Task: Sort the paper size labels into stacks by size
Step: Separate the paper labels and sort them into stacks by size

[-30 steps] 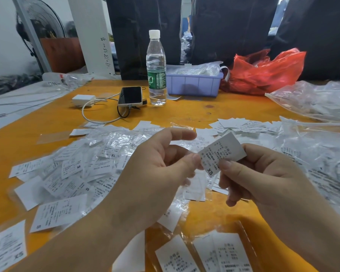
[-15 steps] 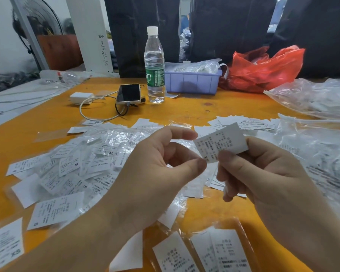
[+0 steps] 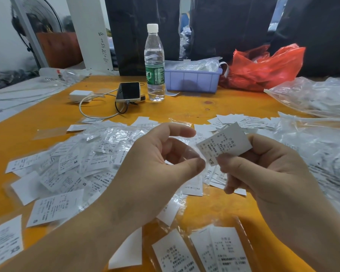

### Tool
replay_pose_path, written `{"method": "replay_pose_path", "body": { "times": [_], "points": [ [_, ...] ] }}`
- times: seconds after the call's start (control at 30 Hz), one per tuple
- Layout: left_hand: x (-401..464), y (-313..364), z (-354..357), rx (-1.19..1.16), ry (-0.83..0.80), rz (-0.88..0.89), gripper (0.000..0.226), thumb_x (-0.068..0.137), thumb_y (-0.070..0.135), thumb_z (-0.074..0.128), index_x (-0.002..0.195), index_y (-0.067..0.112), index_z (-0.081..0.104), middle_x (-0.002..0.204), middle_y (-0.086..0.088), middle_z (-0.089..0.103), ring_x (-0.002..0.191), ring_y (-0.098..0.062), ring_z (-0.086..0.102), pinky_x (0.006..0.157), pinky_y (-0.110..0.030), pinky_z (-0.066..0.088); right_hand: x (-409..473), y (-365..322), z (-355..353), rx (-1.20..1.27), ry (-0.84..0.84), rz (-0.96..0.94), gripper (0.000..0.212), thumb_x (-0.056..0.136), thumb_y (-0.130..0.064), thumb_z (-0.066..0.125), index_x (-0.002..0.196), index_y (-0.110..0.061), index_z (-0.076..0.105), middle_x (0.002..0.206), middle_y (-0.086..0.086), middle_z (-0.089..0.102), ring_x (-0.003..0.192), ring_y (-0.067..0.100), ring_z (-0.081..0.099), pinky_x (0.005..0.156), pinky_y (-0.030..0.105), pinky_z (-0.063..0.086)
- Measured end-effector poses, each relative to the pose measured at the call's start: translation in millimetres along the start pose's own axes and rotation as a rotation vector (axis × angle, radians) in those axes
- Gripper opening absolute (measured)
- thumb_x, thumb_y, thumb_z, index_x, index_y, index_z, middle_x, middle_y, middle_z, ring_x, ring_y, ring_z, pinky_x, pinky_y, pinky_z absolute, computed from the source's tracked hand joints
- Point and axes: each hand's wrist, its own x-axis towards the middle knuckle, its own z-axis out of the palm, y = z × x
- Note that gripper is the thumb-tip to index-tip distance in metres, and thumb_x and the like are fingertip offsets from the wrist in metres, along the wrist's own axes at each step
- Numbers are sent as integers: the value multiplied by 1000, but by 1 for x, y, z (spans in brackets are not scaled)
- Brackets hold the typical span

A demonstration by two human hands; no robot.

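Showing small black print and the letters XS at its lower corner, a white paper label [image 3: 224, 147] sits tilted in the air above the orange counter [image 3: 234, 107]. A loose spread of similar labels [image 3: 75, 169], some in clear sleeves and marked S, M or XL, covers the counter toward nine o'clock. At twelve o'clock stand a water bottle [image 3: 154, 63], a phone [image 3: 129, 92] on a white cable, a lilac tray [image 3: 192, 80] and a red plastic bag [image 3: 263, 67]; clear bags [image 3: 312, 95] lie toward two o'clock. The right hand [image 3: 267, 173] pinches the label's lower edge between thumb and fingers [image 3: 234, 183]. The left hand [image 3: 157, 167], at nine o'clock of the label, is curled, its thumb tip just beside the XS corner; contact cannot be told.
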Motion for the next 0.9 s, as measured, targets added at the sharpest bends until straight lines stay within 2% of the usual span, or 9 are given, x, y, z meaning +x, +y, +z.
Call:
{"method": "replay_pose_path", "body": {
  "times": [0.13,0.33,0.4,0.53,0.67,0.83,0.9],
  "points": [
    [-1,-1,0,16,-21,-9,42,74,18,83,103,40,62,78,10,73,70,-9,67,65,-19,55,0,-1,0,55,13,-33,19,69,-16,67,84,-24,76,74,7,70,59,13,59,52,27,52],
    [0,-2,1,5,-50,-7,43,67,30,80,104,43,62,78,9,73,69,-5,66,64,-19,53,-2,-4,5,142,22,-81,9,70,-10,68,76,-15,72,63,6,69,51,16,60,50,27,53],
    [0,-2,2,22,-56,-7,44,66,31,78,105,42,61,80,9,73,70,-7,66,65,-23,55,-2,-5,6,109,14,-90,5,70,-10,69,73,-13,69,68,6,72,51,16,60,51,27,53],
    [-1,0,3,27,-78,-4,44,68,31,78,107,40,61,80,9,73,71,-7,67,67,-25,56,-3,-4,4,16,72,-90,6,70,-16,71,75,-18,68,75,6,75,52,18,63,55,34,53],
    [-2,0,4,-7,-119,-10,46,68,27,78,108,41,60,81,7,74,71,-8,69,68,-27,56,-3,-3,4,-7,120,-104,10,70,-17,71,80,-17,68,78,5,75,56,22,67,57,33,56],
    [-2,-1,5,7,-122,-11,47,70,30,77,112,42,59,77,7,73,72,-9,68,72,-30,55,-3,-1,6,-64,62,-81,12,71,-18,71,83,-18,68,78,3,74,58,20,67,57,37,56],
    [-1,-2,5,11,-112,-11,46,70,32,77,111,44,59,75,8,72,69,-7,67,72,-30,52,-3,0,6,-70,35,-75,14,70,-19,71,84,-21,70,78,2,74,60,17,65,55,31,53]
  ]
}}
